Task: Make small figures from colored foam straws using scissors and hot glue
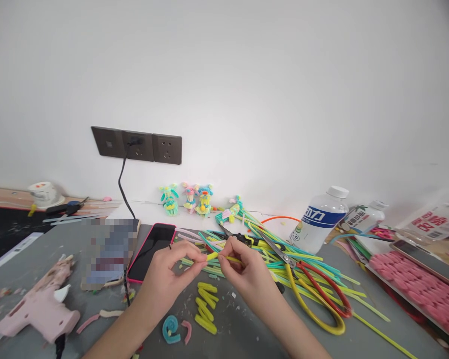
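My left hand (174,271) pinches one end of a short yellow pipe cleaner (211,257) between thumb and forefinger. Closed around the other side of it are the fingertips of my right hand (243,267), and a yellow length shows past them. On the grey mat below lie several short yellow pipe cleaner pieces (205,308) in a column. Beside these are a curled blue piece (170,329) and a small pink piece (186,331). Scissors (310,294) with red and yellow handles rest right of my right hand, on a heap of green and yellow pipe cleaners (336,279).
A pink glue gun (41,304) lies at the left, near a phone (151,252) with a pink edge. Several small pipe cleaner figures (204,200) stand by the wall. A clear bottle (318,219) is upright at the right, near a pink bundle (419,289). A black cord runs to a wall socket (136,145).
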Demonstrator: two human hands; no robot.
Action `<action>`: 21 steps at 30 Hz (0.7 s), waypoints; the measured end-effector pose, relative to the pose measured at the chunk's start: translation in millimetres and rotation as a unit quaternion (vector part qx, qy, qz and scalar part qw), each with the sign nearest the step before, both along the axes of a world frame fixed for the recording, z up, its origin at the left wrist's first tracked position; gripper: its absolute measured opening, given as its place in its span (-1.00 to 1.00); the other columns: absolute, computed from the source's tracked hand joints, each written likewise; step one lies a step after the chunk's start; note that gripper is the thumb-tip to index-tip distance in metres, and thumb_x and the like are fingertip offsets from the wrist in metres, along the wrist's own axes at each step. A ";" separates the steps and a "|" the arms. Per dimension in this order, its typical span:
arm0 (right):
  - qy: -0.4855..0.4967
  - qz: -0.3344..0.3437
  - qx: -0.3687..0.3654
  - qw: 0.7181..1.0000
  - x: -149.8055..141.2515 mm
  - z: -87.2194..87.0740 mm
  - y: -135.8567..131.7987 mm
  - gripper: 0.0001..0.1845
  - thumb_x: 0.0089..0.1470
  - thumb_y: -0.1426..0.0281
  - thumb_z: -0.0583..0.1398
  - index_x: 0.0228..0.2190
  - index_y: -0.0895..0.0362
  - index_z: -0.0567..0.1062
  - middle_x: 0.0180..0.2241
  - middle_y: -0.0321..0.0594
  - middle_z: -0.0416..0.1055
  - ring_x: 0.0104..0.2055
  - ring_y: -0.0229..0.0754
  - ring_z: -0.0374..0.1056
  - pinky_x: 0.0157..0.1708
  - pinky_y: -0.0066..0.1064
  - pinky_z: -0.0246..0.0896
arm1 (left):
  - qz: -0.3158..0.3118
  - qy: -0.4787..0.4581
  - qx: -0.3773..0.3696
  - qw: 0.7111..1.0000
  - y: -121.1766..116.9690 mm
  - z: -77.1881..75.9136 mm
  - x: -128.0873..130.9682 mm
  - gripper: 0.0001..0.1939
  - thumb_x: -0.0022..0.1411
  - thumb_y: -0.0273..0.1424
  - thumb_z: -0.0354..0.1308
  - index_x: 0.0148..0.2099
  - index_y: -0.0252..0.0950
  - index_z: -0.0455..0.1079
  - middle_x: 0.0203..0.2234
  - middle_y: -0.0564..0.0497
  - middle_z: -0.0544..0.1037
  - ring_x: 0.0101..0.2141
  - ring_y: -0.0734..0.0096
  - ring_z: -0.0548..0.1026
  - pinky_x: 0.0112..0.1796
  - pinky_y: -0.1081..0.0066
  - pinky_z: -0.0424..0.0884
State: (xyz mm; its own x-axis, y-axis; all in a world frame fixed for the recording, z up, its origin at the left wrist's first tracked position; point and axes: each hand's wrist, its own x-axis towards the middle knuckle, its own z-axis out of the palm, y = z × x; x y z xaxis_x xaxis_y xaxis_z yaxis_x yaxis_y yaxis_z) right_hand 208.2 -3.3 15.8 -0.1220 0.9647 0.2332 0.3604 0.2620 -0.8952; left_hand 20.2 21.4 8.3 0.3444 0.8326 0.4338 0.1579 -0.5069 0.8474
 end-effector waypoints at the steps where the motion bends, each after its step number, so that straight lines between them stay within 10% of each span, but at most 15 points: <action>1: -0.002 -0.001 0.002 1.000 -0.2 -0.4 -0.3 -0.78 0.13 0.37 0.11 -0.52 0.09 0.21 -0.59 -0.45 0.02 -0.56 -0.34 -0.12 -0.60 -0.50 -0.21 | -0.001 -0.001 0.001 1.000 -0.4 -0.1 0.3 -0.88 0.22 -0.47 0.20 -0.38 -0.26 0.50 -0.43 0.00 0.58 -0.38 0.37 0.55 -0.28 0.44 0.46; 21: -0.115 -0.069 0.130 0.982 -6.0 -5.4 -2.0 -0.78 0.07 0.48 0.07 -0.53 0.06 0.11 -0.63 -0.49 -0.02 -0.62 -0.37 -0.13 -0.66 -0.53 -0.25 | -0.021 0.016 0.032 0.999 -0.9 -6.0 0.9 -0.89 0.21 -0.52 0.21 -0.37 -0.24 0.48 -0.42 0.03 0.58 -0.35 0.39 0.55 -0.30 0.48 0.43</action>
State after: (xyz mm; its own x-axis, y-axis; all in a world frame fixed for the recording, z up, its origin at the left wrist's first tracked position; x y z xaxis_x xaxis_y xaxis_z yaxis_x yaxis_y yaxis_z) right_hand 202.2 -5.3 10.5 -0.0725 0.8870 0.4560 0.5941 0.4056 -0.6946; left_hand 21.1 20.5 2.4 0.3926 0.7887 0.4731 0.1623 -0.5657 0.8085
